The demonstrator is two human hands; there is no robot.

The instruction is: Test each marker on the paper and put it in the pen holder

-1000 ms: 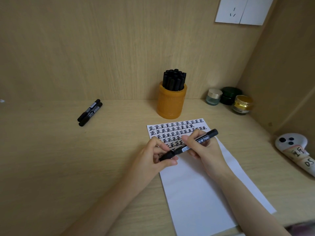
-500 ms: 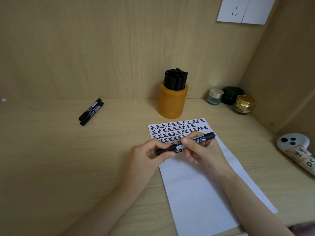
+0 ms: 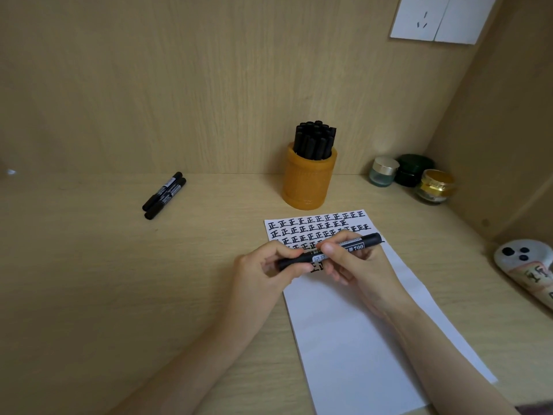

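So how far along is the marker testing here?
Mostly done: the pen holder is packed with upright markers, and rows of test marks fill the top of the paper. In hand: left hand and right hand grip one marker above it. Left: two loose markers on the desk.

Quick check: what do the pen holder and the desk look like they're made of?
Pen holder: amber-orange with a finely textured wall and a soft sheen, so probably resin or plastic; carved wood can't be ruled out.
Desk: pale, matte, with an even printed-looking wood grain that matches the back wall, so likely laminated board rather than solid wood.
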